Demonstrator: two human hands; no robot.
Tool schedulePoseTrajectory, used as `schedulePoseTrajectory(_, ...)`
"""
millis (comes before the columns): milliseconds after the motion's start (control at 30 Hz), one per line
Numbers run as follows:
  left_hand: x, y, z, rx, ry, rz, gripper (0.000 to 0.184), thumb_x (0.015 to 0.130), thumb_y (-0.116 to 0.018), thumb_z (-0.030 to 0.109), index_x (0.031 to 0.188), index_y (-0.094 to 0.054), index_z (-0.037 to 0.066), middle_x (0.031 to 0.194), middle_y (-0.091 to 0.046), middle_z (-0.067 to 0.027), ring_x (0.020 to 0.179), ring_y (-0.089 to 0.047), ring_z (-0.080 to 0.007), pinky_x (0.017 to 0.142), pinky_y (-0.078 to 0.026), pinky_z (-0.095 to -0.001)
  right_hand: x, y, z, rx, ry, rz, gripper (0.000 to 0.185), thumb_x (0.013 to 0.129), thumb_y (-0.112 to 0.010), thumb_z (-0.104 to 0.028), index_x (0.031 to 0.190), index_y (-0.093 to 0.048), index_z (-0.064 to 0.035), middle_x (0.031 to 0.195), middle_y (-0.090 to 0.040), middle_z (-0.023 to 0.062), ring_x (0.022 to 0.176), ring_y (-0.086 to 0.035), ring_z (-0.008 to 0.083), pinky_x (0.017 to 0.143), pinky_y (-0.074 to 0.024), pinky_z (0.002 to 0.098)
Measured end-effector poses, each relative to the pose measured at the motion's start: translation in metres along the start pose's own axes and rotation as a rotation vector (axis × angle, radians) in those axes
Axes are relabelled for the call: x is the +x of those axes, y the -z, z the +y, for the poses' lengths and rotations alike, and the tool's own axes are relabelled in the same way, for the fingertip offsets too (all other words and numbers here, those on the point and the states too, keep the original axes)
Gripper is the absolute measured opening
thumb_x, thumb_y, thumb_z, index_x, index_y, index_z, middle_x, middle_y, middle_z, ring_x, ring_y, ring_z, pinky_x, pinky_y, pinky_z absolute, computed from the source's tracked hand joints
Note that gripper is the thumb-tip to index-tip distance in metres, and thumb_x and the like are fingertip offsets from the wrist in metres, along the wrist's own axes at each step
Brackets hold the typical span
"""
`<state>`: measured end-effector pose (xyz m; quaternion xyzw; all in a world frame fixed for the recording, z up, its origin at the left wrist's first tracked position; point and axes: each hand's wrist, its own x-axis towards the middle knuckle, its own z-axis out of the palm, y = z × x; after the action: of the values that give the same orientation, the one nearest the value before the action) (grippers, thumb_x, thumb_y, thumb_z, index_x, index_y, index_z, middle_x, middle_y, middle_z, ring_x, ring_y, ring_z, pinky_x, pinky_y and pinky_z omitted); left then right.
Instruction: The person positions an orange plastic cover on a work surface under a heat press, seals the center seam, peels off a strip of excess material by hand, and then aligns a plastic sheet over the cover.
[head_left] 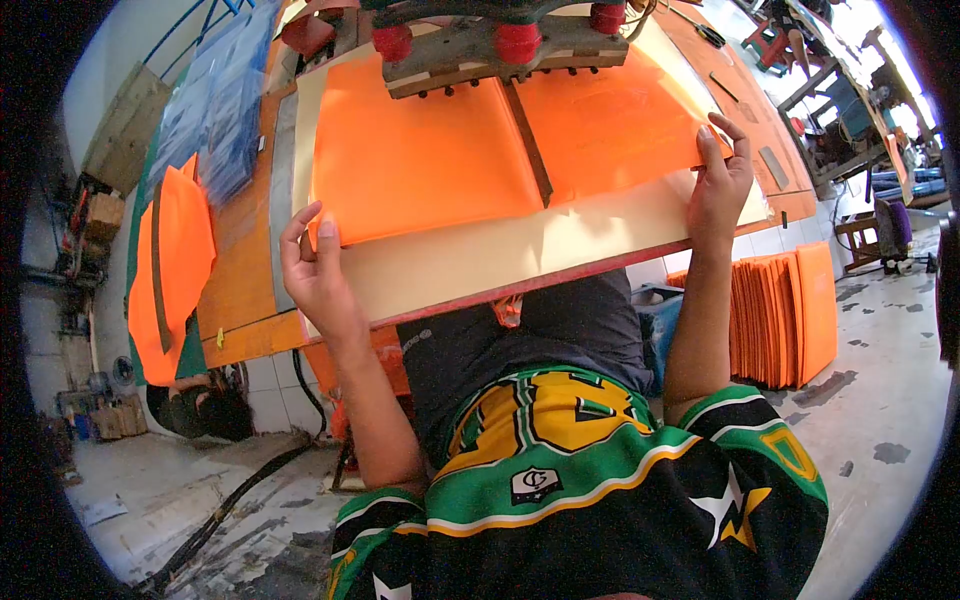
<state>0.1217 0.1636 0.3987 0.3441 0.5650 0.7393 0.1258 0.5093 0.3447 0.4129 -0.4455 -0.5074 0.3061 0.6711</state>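
Note:
A bright orange plastic sheet (430, 150) with a dark brown strip (530, 150) down its middle lies over a cream board (480, 255). My left hand (322, 270) pinches its near left corner between thumb and fingers. At the near right corner, my right hand (722, 185) grips the sheet the same way. The near edge is stretched between both hands, slightly above the board. Over the far part of the sheet stands a machine head (510, 65) with red cylindrical parts and a row of dark bolts, hiding the sheet's far edge.
Another orange piece (170, 270) with a dark strip hangs at the left table edge, beside clear bluish plastic sheets (215, 120). Scissors (708, 35) lie far right. Stacked orange sheets (770, 315) stand on the floor at right. A partly hidden person (205, 405) is low at left.

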Motion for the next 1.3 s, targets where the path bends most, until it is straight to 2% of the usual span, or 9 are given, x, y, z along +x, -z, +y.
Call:
schedulePoseTrajectory(300,-0.007,-0.002,0.007,0.068,-0.089,-0.018,0.021,0.1,-0.068,0.01,0.12,-0.068,0.003,0.112,-0.065,-0.0022,0.099,-0.058,-0.0104,0.087,-0.047,-0.0261,0.006,-0.001,0.005,-0.023,-0.058,-0.037,0.03,0.1,-0.07,-0.015,0.126,-0.063,-0.0011,0.095,-0.069,0.004,0.079,-0.059,0.0053,0.067,-0.0419,0.0213)
schedulePoseTrajectory(467,-0.008,0.001,0.003,0.038,-0.089,-0.039,0.021,0.1,-0.068,0.01,0.12,-0.068,0.003,0.111,-0.065,-0.0022,0.098,-0.057,-0.0101,0.087,-0.046,-0.0266,0.006,0.0,0.011,-0.066,-0.086,-0.042,0.031,0.101,-0.07,-0.014,0.126,-0.061,0.0009,0.097,-0.069,0.0077,0.082,-0.064,0.0079,0.068,-0.0474,0.021)
schedulePoseTrajectory(533,-0.008,0.0,0.004,0.035,-0.094,-0.042,0.021,0.1,-0.068,0.01,0.12,-0.068,0.003,0.111,-0.065,-0.0021,0.098,-0.056,-0.0099,0.087,-0.046,-0.0267,0.002,-0.006,0.008,0.095,-0.175,0.016,0.029,0.099,-0.07,-0.02,0.122,-0.066,-0.0011,0.094,-0.066,0.007,0.08,-0.064,0.0116,0.068,-0.0523,0.0247)
schedulePoseTrajectory(700,-0.01,0.006,-0.011,0.04,-0.162,-0.034,0.02,0.101,-0.065,0.004,0.12,-0.066,-0.001,0.113,-0.067,-0.0045,0.091,-0.057,-0.0065,0.079,-0.048,-0.0225,0.009,-0.004,0.016,0.205,-0.168,0.039,0.026,0.1,-0.069,-0.016,0.12,-0.064,0.0004,0.095,-0.066,0.0077,0.081,-0.065,0.0114,0.067,-0.0531,0.0241)
schedulePoseTrajectory(800,-0.014,-0.001,0.006,0.032,-0.15,-0.059,0.019,0.102,-0.064,0.004,0.12,-0.066,-0.002,0.111,-0.066,-0.0043,0.091,-0.057,-0.0063,0.079,-0.047,-0.0222,0.007,-0.002,0.018,0.268,-0.128,0.046,0.025,0.099,-0.069,-0.012,0.12,-0.064,0.0005,0.099,-0.066,0.008,0.084,-0.065,0.0116,0.071,-0.0535,0.0243)
schedulePoseTrajectory(1000,-0.013,0.0,0.006,0.053,-0.167,-0.046,0.019,0.102,-0.064,0.005,0.119,-0.067,-0.002,0.109,-0.065,-0.0036,0.091,-0.057,-0.0064,0.078,-0.047,-0.022,0.005,-0.001,0.016,0.236,-0.137,0.092,0.025,0.097,-0.07,-0.011,0.119,-0.064,-0.0011,0.094,-0.062,0.0046,0.077,-0.059,0.0087,0.065,-0.0489,0.0227)
schedulePoseTrajectory(1100,-0.014,-0.001,0.007,0.063,-0.171,-0.048,0.018,0.102,-0.065,0.006,0.119,-0.067,-0.002,0.109,-0.065,-0.0036,0.092,-0.057,-0.0072,0.08,-0.047,-0.0226,0.004,-0.001,0.014,0.27,-0.141,0.097,0.026,0.097,-0.068,-0.004,0.121,-0.06,0.0024,0.104,-0.067,0.0115,0.089,-0.069,0.0149,0.077,-0.0574,0.0242)
schedulePoseTrajectory(1167,-0.013,0.001,0.006,0.069,-0.169,-0.045,0.018,0.102,-0.065,0.006,0.118,-0.067,-0.002,0.109,-0.066,-0.0036,0.092,-0.057,-0.0077,0.081,-0.047,-0.0231,0.002,-0.004,0.013,0.226,-0.119,0.131,0.021,0.094,-0.071,-0.01,0.113,-0.067,-0.0034,0.092,-0.063,0.0034,0.072,-0.056,0.0071,0.06,-0.0452,0.0216)
schedulePoseTrajectory(1300,-0.013,0.0,0.007,0.046,-0.117,0.002,0.016,0.102,-0.065,0.007,0.116,-0.067,-0.002,0.108,-0.066,-0.0039,0.094,-0.058,-0.0087,0.082,-0.047,-0.0238,0.003,0.003,0.022,0.169,-0.058,0.133,0.009,0.092,-0.072,-0.011,0.099,-0.07,-0.0072,0.091,-0.066,-0.0011,0.072,-0.055,0.0059,0.059,-0.0432,0.0218)
